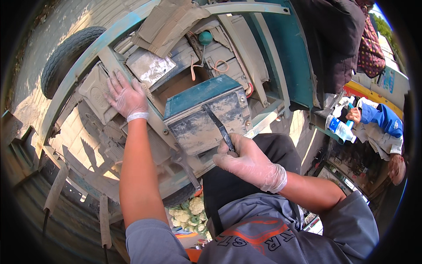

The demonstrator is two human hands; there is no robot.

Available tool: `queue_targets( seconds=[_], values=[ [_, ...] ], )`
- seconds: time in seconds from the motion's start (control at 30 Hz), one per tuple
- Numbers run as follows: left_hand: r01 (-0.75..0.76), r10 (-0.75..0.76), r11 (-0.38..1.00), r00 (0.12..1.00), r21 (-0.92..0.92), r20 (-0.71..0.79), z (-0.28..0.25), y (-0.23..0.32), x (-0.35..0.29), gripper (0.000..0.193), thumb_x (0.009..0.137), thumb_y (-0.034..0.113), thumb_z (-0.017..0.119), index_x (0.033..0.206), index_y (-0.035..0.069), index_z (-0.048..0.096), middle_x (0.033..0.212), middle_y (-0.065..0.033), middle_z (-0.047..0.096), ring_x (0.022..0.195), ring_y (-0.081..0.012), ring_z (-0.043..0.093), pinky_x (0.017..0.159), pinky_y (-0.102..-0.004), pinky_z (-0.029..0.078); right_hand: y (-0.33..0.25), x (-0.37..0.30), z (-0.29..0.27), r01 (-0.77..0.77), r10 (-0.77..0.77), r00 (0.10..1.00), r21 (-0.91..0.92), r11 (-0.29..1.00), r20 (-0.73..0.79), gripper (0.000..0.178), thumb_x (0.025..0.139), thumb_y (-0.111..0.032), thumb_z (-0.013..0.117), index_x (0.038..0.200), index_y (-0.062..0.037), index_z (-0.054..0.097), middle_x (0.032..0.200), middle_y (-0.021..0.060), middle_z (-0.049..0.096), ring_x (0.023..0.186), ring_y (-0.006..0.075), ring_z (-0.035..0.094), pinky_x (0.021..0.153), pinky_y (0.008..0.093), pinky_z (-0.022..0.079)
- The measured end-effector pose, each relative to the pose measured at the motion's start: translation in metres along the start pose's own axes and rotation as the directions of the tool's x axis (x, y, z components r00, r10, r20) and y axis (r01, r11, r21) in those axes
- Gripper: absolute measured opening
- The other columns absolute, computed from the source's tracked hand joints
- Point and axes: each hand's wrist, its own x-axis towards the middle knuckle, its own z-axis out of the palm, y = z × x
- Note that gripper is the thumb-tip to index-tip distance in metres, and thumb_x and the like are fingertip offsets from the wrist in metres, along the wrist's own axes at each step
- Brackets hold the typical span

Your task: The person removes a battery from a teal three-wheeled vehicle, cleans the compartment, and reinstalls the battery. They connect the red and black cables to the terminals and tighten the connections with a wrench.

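My left hand (126, 96), in a clear thin glove, lies flat with its fingers apart on a dusty grey cover (93, 100) and the teal metal frame (107, 59) beside it. My gloved right hand (252, 162) is closed around one end of a dark, flat metal bar tool (216, 124). The tool's far end points up across the dirty front of a teal-topped metal box (200, 97), which sits in the frame. Bolts show along the box's right edge. Below the box an open-ended wrench (188, 169) rests by the frame, apart from my hands.
Cardboard (169, 24) lies over the frame's far side, near a green ball-shaped knob (205, 38) and loose orange wires. A tyre (68, 57) stands at the left. Cauliflowers (191, 213) are below. At the right, another person's hand (353, 115) holds a bottle (340, 129).
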Motion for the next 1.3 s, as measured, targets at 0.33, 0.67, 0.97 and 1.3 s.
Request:
queue_targets(
  seconds=[0.33,0.67,0.97,1.3],
  values=[
    [0.014,-0.014,1.0,0.999,0.008,0.043,-0.002,0.0,0.0,0.063,0.094,0.04,0.05,0.149,0.011,0.039,0.158,-0.0075,0.032,0.145,-0.0265,0.029,0.117,-0.057,0.016,-0.016,0.022,0.003,0.017,-0.013,0.999,-0.09,0.996,0.043,0.022,0.084,-0.02,0.068,0.089,-0.0025,0.055,0.074,-0.0024,0.054,0.068,0.0047,0.049,0.06,0.0217,0.041],
    [0.021,-0.019,0.999,0.998,-0.044,0.059,-0.002,-0.001,-0.004,0.063,0.094,0.038,0.05,0.15,0.011,0.037,0.159,-0.007,0.031,0.146,-0.027,0.027,0.118,-0.0572,0.014,-0.023,0.061,0.002,0.002,0.008,0.979,-0.05,0.999,0.202,0.027,0.08,-0.02,0.065,0.094,0.0006,0.055,0.078,0.0079,0.061,0.077,0.0123,0.057,0.071,0.0293,0.048],
    [0.041,-0.037,0.996,0.998,-0.082,0.057,0.001,-0.004,-0.006,0.061,0.094,0.036,0.051,0.148,0.011,0.038,0.158,-0.0067,0.031,0.146,-0.0273,0.026,0.118,-0.0568,0.013,-0.039,0.063,-0.025,-0.006,0.051,0.95,-0.144,0.989,0.308,0.028,0.082,-0.02,0.068,0.096,0.0007,0.055,0.086,0.0042,0.058,0.083,0.0104,0.054,0.078,0.0273,0.047],
    [0.037,-0.002,0.989,0.972,-0.146,0.233,-0.061,0.052,0.025,0.054,0.091,0.043,0.058,0.129,0.005,0.056,0.146,-0.0174,0.043,0.14,-0.0328,0.033,0.112,-0.0571,0.022,-0.004,0.05,-0.029,0.105,-0.066,0.938,-0.098,0.99,0.34,0.028,0.08,-0.019,0.068,0.094,0.0007,0.053,0.081,0.009,0.062,0.074,0.0143,0.06,0.071,0.0308,0.05]
  ],
)
